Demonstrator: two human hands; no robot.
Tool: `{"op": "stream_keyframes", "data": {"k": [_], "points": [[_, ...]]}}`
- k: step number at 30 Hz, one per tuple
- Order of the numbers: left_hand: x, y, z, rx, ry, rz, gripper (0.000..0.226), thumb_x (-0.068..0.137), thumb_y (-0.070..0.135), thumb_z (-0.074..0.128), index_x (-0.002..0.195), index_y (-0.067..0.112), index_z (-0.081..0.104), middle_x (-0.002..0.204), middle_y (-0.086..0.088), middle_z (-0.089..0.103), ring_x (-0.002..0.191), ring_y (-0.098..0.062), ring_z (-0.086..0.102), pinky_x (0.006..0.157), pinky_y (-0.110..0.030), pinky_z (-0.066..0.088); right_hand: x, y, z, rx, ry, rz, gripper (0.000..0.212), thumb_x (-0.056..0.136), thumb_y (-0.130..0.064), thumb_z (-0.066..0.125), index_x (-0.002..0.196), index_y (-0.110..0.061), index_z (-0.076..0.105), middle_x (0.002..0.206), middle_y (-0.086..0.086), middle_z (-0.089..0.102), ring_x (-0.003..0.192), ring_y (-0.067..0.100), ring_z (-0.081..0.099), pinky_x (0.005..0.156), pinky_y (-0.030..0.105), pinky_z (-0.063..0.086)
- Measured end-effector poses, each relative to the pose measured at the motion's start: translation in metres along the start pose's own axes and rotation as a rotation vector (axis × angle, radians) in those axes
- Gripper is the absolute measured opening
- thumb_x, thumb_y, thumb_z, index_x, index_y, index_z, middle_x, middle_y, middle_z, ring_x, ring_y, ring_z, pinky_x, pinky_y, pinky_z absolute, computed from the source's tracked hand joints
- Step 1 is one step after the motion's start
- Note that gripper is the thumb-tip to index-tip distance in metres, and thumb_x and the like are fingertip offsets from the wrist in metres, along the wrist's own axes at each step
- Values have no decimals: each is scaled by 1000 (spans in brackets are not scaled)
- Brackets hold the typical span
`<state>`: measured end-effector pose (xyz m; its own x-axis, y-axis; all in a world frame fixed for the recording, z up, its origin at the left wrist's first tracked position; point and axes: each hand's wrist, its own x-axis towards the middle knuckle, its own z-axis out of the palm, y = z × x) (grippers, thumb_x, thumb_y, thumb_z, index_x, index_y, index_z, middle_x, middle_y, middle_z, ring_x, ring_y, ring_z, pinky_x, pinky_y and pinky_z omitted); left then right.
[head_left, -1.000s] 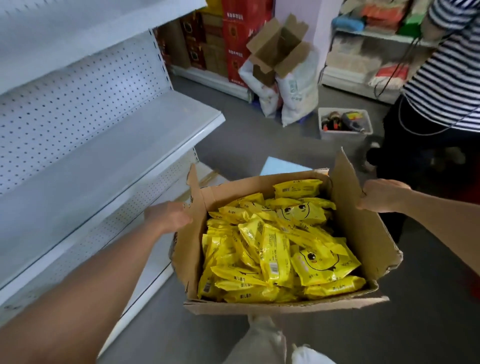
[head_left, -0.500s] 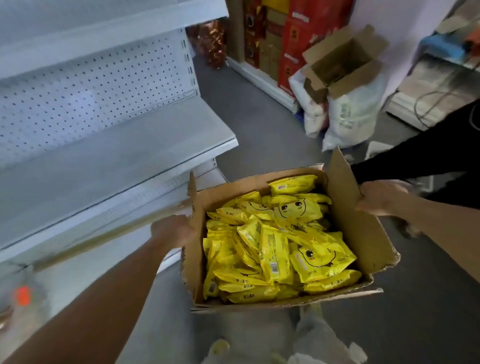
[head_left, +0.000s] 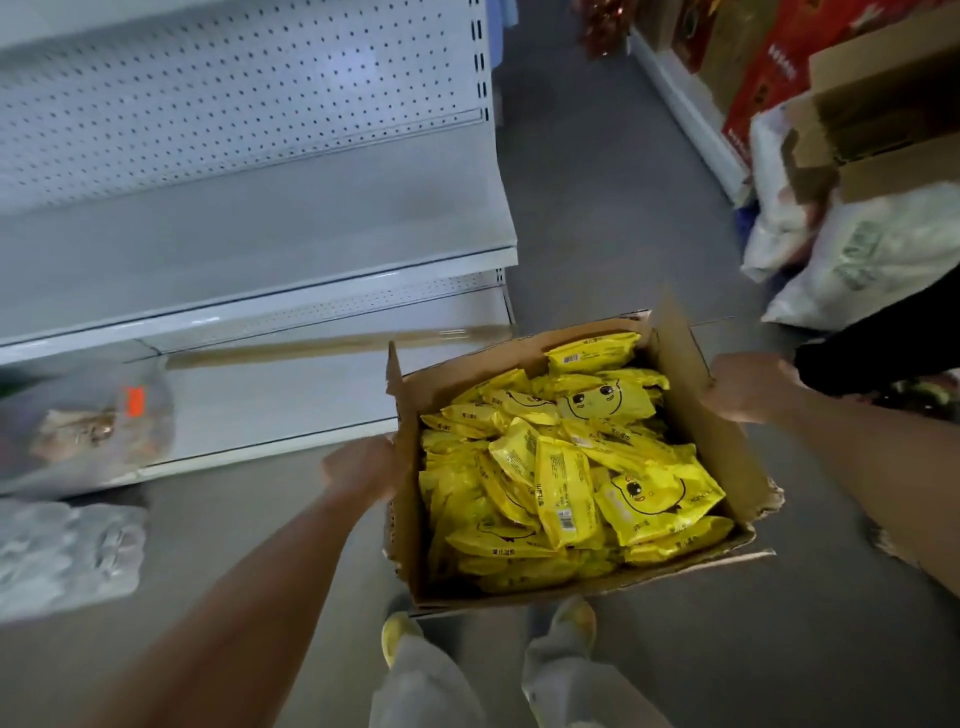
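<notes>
Gripping the box (head_left: 691, 395) from both sides, the hands had it off the floor (head_left: 597, 208), just above the shoes (head_left: 400, 631). L hand (head_left: 358, 467) sat low on the left wall, fingers curled vs. the cardboard, tips hidden behind the hand's own back. R hand (head_left: 748, 387) was higher, fingers wrapped on the edge of the upright right flap. Box was open-topped, tilted a bit w/ the right side up, and crammed w/ yellow pkts (head_left: 561, 467) heaped loose, some near rim level at the far end. Just left of it stood the white shelf (head_left: 260, 249); its base deck (head_left: 285, 395) lay close by the box's left wall. Further out: wrapped goods (head_left: 88, 415) at the deck's left end, blurred; sacks (head_left: 872, 260) and red cartons (head_left: 779, 67) across the aisle; a second person's dark clothing (head_left: 883, 348) just past the R hand.

Step, as I read it: transport, i.e. stock carried to the shelf, not yet set down, no pkt picked. Nxt move prob. called for lowering the box to the floor or base deck, level, both hands easing together so the heap didn't spill over the low near wall. Flap hold looked weak, w/ cardboard ragged at the near right corner, so the load belonged on the btm, not the flap. After that, one hand free for pkts.
</notes>
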<state>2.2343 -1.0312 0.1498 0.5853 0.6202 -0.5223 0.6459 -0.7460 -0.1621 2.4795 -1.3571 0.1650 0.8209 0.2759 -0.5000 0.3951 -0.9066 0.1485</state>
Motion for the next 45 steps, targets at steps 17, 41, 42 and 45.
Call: {"op": "stream_keyframes", "data": {"k": [17,41,42,45], "points": [[-10,10,33,67,0,-3,29,92,34,44,104,21,66,106,-1,67,100,-23,65,72,-28,43,-6,24,20,73,357,247,20,85,-13,60,102,-4,58,101,18,64,96,35,63,80,39,48],[26,-117,84,-804,-163,6,53,87,36,62,132,15,42,118,-8,60,98,-26,62,84,-36,53,-96,-199,95,218,-170,69,29,94,-26,45,122,-19,47,127,0,52,116,25,53,79,33,38],[31,-122,87,-876,-129,-33,63,86,30,65,139,14,34,127,-12,55,106,-28,59,89,-37,51,-100,-208,103,245,-179,80,31,95,-27,44,124,-19,46,128,1,50,117,26,52,80,34,40],[49,-129,89,-686,69,-37,86,82,25,69,149,15,15,149,-12,28,135,-32,34,107,-44,37,-109,-229,125,333,-170,140,34,95,-25,44,128,-16,42,126,7,45,118,28,49,80,38,42]]}}
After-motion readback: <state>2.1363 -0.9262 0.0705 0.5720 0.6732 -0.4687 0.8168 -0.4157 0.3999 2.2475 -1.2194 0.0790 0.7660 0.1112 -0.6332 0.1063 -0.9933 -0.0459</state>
